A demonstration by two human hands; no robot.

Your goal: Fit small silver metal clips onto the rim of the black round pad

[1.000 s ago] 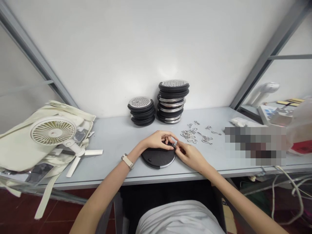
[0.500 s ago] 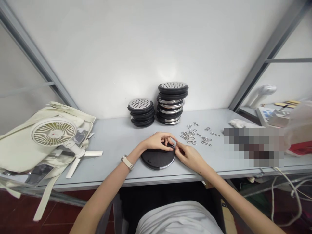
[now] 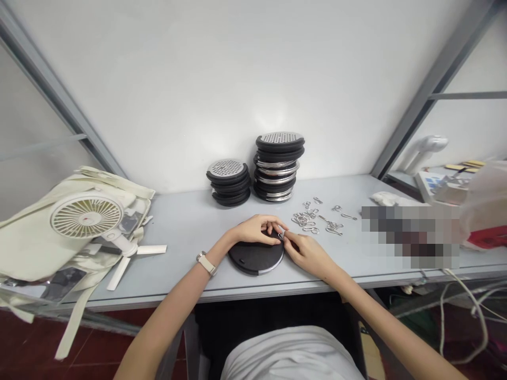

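Table edge [image 3: 245, 293] came first, and just beyond it, at twelve o'clock from the seated person, a dark round disc [image 3: 257, 258] lay flat. I judged it stiff and fairly light, smooth enough to skid, best steadied by its rim at nine and three. Over its far half arched the left hand [image 3: 259, 228], fingers curled and partly open; whether it gripped anything, I could not tell. At the disc's two o'clock, the right hand [image 3: 303, 250] pinched a small metal clip [image 3: 281, 237], thumb and fingers closed together. That clip looked springy, slick and easily dropped, best taken by its end. Farther off, loose metal clips [image 3: 302, 217] lay toward two, and stacked discs [image 3: 231, 191] stood toward eleven.
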